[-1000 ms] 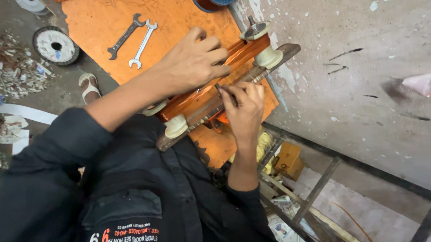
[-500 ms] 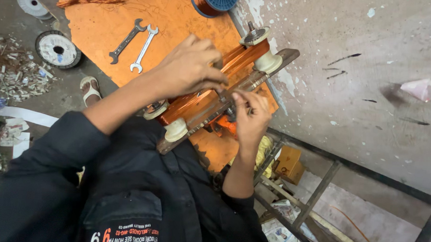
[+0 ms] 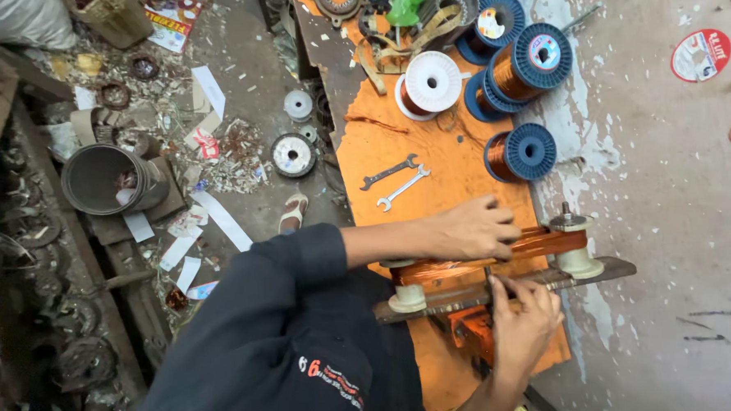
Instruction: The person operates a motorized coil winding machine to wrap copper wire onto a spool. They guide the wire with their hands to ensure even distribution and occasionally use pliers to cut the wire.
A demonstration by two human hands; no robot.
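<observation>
Nearest the camera, the right hand (image 3: pixel 525 323) pinches its fingertips together on the flat, dull metal bar (image 3: pixel 510 290) of a coil-winding former, at the bar's near edge. Just beyond the bar lies the copper wire coil (image 3: pixel 482 256), a long, glossy orange band stretched between two cream, spool-shaped posts (image 3: pixel 578 257). The left hand (image 3: pixel 471 228) lies over the coil's far side, fingers curled and pressing on the strands; whether it truly grips them cannot be told. The coil already looks thick with many turns, so winding seems well along, though it remains on the former, not yet lifted off or tied as far as can be seen.

Past the coil, on the orange-painted bench top (image 3: pixel 453 164), lie two slim open-ended spanners (image 3: pixel 393 180), one dark, one bright. Farther from the coil stand blue plastic spools of enamelled copper wire (image 3: pixel 522 152) and a white spool (image 3: pixel 428 83). Beside the bench, the floor holds a grey metal bucket (image 3: pixel 104 179) amid paper scraps.
</observation>
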